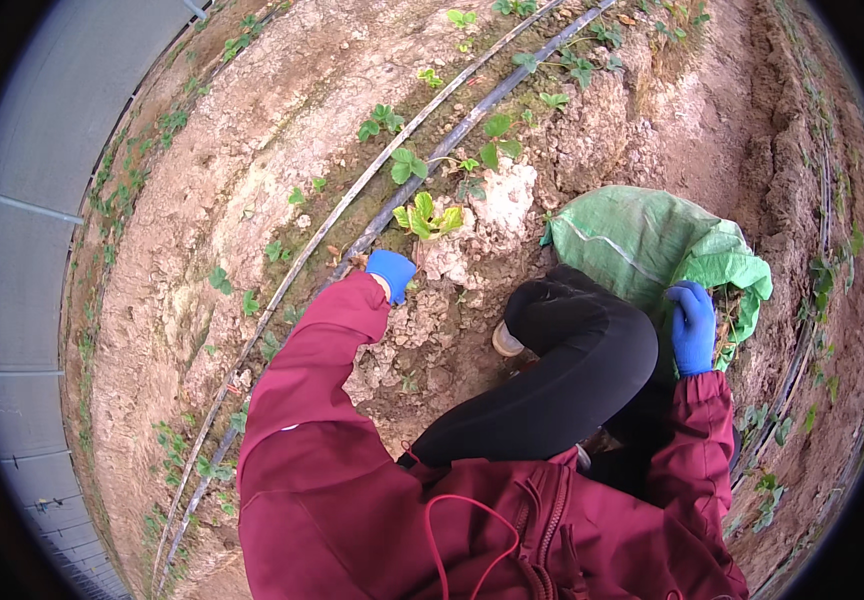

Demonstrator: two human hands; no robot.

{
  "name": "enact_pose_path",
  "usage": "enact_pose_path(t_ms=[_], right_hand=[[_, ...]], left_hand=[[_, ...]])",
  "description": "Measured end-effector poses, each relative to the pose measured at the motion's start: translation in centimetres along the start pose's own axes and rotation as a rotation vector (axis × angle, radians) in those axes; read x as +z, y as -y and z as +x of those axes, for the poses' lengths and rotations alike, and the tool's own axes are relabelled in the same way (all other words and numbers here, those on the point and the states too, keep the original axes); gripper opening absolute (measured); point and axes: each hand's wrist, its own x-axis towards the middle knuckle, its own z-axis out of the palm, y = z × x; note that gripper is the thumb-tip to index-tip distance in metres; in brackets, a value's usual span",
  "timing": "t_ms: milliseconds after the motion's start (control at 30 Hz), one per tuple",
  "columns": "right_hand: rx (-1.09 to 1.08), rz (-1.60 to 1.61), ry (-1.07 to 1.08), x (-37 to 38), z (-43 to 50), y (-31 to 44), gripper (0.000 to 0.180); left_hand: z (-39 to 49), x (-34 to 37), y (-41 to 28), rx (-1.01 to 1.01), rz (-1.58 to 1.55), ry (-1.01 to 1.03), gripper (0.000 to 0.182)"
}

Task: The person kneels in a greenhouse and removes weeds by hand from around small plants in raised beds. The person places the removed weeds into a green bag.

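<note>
My left hand (392, 274), in a blue glove, reaches down to the soil beside the black drip pipe (383, 216). Its fingers are hidden from me, and I cannot tell whether they hold anything. Just beyond it grows a yellow-green strawberry plant (424, 219), with dry brown leaves (358, 261) close to the wrist. On the other side, my right hand (693, 328), also gloved in blue, has its fingers curled on the rim of a green woven sack (623, 229). Dry plant material (729, 311) shows in the sack's mouth.
A pale hose (349, 193) runs alongside the black pipe, with strawberry plants (406, 165) scattered along both. My bent leg (552, 390) lies between my hands. Another planted row (814, 330) is at the right. A pale sheet wall (23, 277) with metal bars stands at the left.
</note>
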Motion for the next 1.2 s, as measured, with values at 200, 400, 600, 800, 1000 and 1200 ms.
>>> enact_pose_path(t_ms=[200, 400, 600, 800, 1000, 1200], right_hand=[[0.005, -0.024, -0.024, -0.7, -0.2, -0.2, 0.014], [-0.003, -0.023, -0.022, -0.4, 0.5, 0.2, 0.016], [-0.002, -0.016, -0.016, -0.8, 0.6, 0.3, 0.018], [0.014, -0.007, -0.015, -1.3, 0.4, 0.5, 0.019], [0.009, -0.012, -0.027, -1.5, 0.3, 0.5, 0.019], [0.009, -0.006, -0.014, -1.2, 0.4, 0.4, 0.019]], left_hand=[[1.7, 2.7, 0.1, -0.025, 0.121, -0.174, 0.015], [0.6, 2.0, 4.4, -0.413, -0.326, -0.409, 0.022], [-0.4, 1.0, 7.1, -0.383, -0.846, -0.408, 0.039], [1.7, 3.2, -4.5, -0.328, -0.609, -0.236, 0.031], [2.5, 6.2, -11.9, -0.626, -0.509, -0.535, 0.044], [3.5, 7.5, -12.1, -0.753, -0.536, -0.700, 0.040]])
